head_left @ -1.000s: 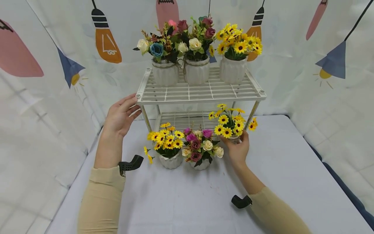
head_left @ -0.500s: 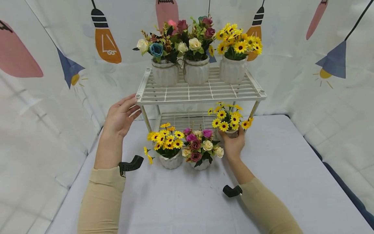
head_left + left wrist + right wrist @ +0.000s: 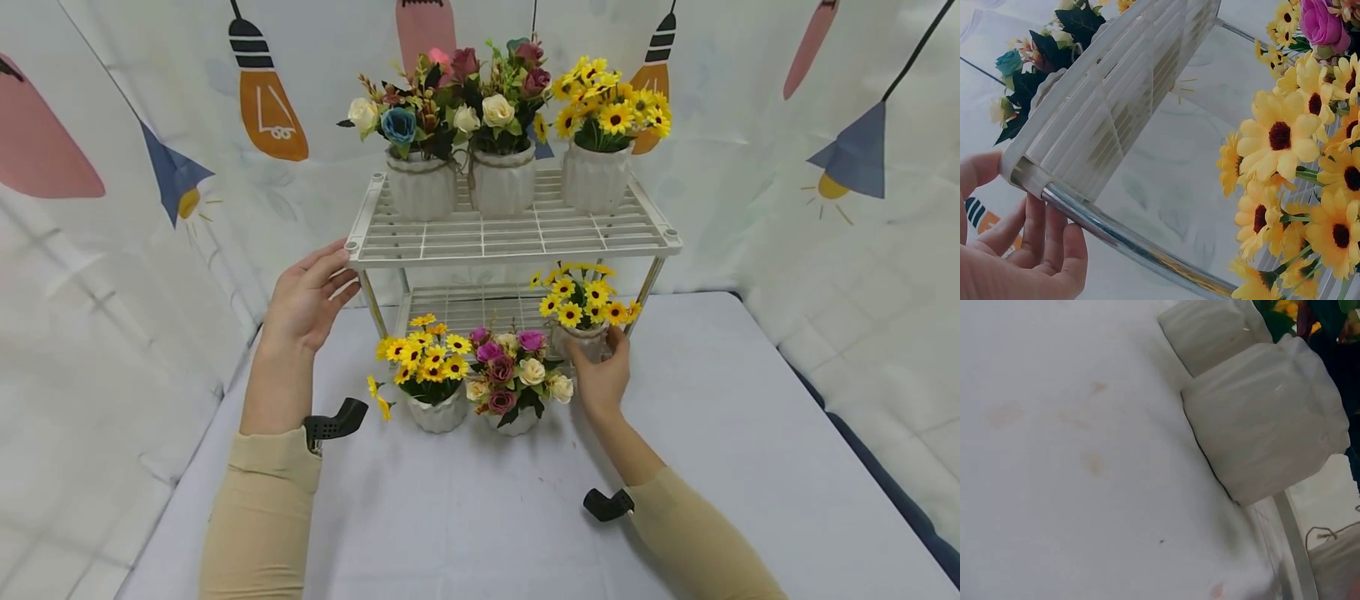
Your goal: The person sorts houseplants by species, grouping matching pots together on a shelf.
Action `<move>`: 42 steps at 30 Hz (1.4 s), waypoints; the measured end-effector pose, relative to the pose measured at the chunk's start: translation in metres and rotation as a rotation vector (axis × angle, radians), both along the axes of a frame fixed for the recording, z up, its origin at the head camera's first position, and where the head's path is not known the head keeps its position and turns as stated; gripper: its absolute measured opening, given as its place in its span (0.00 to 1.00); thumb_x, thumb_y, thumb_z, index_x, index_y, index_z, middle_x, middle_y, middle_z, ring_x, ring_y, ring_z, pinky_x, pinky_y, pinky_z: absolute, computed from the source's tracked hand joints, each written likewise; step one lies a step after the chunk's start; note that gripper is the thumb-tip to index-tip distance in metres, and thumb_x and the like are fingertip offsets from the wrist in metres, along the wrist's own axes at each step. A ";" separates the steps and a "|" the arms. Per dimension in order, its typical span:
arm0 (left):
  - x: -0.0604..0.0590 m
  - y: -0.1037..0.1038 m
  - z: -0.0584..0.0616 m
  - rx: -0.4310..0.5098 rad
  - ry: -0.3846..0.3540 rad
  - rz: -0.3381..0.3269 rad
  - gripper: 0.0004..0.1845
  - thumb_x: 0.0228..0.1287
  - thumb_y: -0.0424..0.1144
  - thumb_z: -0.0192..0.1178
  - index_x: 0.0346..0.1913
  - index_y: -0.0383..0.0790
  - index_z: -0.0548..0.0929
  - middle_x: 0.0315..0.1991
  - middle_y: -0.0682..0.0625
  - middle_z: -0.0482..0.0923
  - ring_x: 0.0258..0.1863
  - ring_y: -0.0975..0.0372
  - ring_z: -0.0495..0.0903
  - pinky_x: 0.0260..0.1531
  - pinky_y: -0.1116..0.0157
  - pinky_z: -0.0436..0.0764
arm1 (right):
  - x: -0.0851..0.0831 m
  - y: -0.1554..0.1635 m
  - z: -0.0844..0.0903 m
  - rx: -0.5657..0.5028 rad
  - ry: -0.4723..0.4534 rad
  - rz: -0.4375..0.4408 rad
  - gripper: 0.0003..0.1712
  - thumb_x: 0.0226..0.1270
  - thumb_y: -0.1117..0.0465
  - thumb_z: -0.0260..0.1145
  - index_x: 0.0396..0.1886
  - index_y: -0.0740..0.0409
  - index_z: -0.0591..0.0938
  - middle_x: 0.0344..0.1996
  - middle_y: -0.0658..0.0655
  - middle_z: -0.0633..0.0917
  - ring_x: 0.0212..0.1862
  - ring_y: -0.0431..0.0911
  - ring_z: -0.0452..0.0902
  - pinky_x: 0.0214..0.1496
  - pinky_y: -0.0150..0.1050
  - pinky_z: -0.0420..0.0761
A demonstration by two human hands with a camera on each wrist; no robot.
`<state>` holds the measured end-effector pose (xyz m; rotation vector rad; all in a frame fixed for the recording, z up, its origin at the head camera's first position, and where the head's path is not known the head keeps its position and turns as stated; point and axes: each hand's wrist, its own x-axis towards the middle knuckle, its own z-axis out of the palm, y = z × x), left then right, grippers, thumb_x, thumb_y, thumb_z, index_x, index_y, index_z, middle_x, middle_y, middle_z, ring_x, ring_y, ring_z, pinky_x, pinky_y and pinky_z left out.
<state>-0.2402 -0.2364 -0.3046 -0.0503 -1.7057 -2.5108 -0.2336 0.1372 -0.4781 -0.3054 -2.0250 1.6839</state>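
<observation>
My right hand (image 3: 602,375) grips a white flowerpot (image 3: 579,340) of yellow daisy-like flowers (image 3: 573,300) at the right front of the shelf's lower tier. Whether the pot's base touches the tier is hidden. In the right wrist view, this pot's twine-tied side (image 3: 1338,559) shows at the lower right. My left hand (image 3: 311,296) holds the front left corner of the white wire shelf (image 3: 517,242); the left wrist view has fingers (image 3: 1054,240) curled beneath that corner by the metal post. Ahead of the shelf stand a yellow-flowered pot (image 3: 437,412) and a rose pot (image 3: 516,422).
Three flowerpots line the upper tier: one with a blue rose (image 3: 422,187), one with cream and dark pink roses (image 3: 502,183), one with yellow flowers (image 3: 596,179). A white cloth covers the table (image 3: 465,517). Behind hangs a printed curtain (image 3: 742,167).
My right hand has carried the yellow-flowered pot a little left and in toward the lower tier, and more of the pot shows now. The left hand stays at the shelf corner.
</observation>
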 end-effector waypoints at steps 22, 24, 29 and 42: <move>-0.002 0.000 -0.002 0.046 0.002 -0.012 0.17 0.69 0.38 0.70 0.57 0.36 0.85 0.54 0.45 0.82 0.50 0.56 0.78 0.55 0.61 0.74 | 0.070 -0.004 -0.004 -0.093 -0.025 0.318 0.33 0.66 0.76 0.69 0.68 0.72 0.67 0.64 0.68 0.73 0.68 0.57 0.69 0.69 0.54 0.69; -0.002 0.000 -0.002 0.048 0.002 -0.012 0.17 0.69 0.38 0.70 0.57 0.36 0.85 0.53 0.46 0.82 0.50 0.56 0.78 0.55 0.61 0.74 | 0.075 -0.007 -0.006 -0.109 -0.052 0.333 0.33 0.65 0.77 0.70 0.68 0.72 0.67 0.63 0.67 0.73 0.67 0.55 0.69 0.69 0.53 0.70; -0.003 0.001 -0.001 0.040 0.005 -0.006 0.18 0.69 0.38 0.69 0.59 0.36 0.84 0.55 0.45 0.81 0.51 0.56 0.78 0.57 0.60 0.72 | 0.084 -0.017 -0.012 -0.118 -0.091 0.371 0.34 0.63 0.77 0.71 0.67 0.70 0.69 0.61 0.65 0.76 0.65 0.56 0.71 0.69 0.52 0.71; -0.002 0.000 -0.002 0.057 0.009 -0.007 0.17 0.69 0.37 0.70 0.57 0.36 0.85 0.55 0.44 0.81 0.50 0.56 0.78 0.54 0.61 0.73 | 0.090 -0.046 -0.023 -0.115 -0.084 0.439 0.49 0.59 0.69 0.79 0.75 0.63 0.63 0.71 0.62 0.69 0.74 0.57 0.61 0.74 0.56 0.62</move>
